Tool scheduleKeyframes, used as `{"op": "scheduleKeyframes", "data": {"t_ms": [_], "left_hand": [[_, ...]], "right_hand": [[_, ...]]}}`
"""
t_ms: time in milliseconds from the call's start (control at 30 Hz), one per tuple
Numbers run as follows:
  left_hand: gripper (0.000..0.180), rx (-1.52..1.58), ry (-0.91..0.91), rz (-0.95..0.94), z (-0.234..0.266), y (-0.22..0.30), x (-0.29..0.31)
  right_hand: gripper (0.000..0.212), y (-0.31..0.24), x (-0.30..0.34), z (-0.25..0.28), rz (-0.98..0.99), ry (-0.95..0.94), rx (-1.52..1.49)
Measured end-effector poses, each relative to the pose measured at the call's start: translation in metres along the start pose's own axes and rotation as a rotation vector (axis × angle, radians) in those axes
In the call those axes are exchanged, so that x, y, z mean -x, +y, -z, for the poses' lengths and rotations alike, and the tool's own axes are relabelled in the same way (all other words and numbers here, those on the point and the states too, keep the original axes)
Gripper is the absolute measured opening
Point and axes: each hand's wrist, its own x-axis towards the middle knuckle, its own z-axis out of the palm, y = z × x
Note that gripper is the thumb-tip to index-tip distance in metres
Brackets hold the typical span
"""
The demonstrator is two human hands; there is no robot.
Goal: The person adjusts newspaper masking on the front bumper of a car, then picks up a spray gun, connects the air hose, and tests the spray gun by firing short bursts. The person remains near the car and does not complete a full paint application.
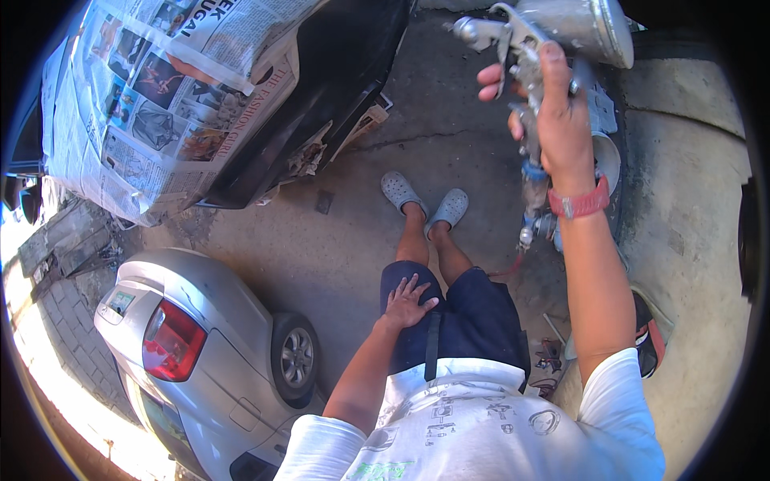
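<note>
My right hand (560, 132) is raised at the upper right, its fingers wrapped round the handle of a metal paint spray gun (523, 64). A silver paint cup (581, 30) is attached at the gun's top, tilted toward the far edge. Below the grip, fittings (529, 220) join a reddish air hose (513, 267) that hangs down. My left hand (407, 303) lies on my thigh over dark shorts, fingers spread and holding nothing. At the far left stands a car part-covered with taped newspaper (160, 104); its dark bumper (321, 88) is left bare.
A silver car (200, 337) with a red tail light stands at the lower left. On the right are a concrete ledge (674, 200), a white container (607, 160) partly behind my wrist, and a dark and red item (648, 337). Paving bricks (80, 333) lie at the left edge.
</note>
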Motion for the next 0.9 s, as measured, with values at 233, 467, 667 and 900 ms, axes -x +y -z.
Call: {"op": "scheduleKeyframes", "data": {"t_ms": [233, 467, 667, 900], "left_hand": [[0.076, 0.008, -0.004, -0.004, 0.000, 0.000, -0.002], [0.076, -0.005, -0.010, 0.007, 0.003, 0.003, -0.002], [0.077, -0.027, -0.031, 0.009, 0.004, 0.005, -0.003], [0.077, -0.041, -0.013, -0.015, 0.003, 0.004, -0.004]], "right_hand": [[0.066, 0.022, -0.026, 0.025, 0.052, 0.177, 0.058], [0.064, 0.032, -0.004, 0.015, 0.002, -0.044, 0.002], [0.053, 0.038, 0.043, 0.003, -0.166, -0.394, -0.079], [0.049, 0.051, 0.016, 0.003, -0.042, -0.299, 0.021]]}}
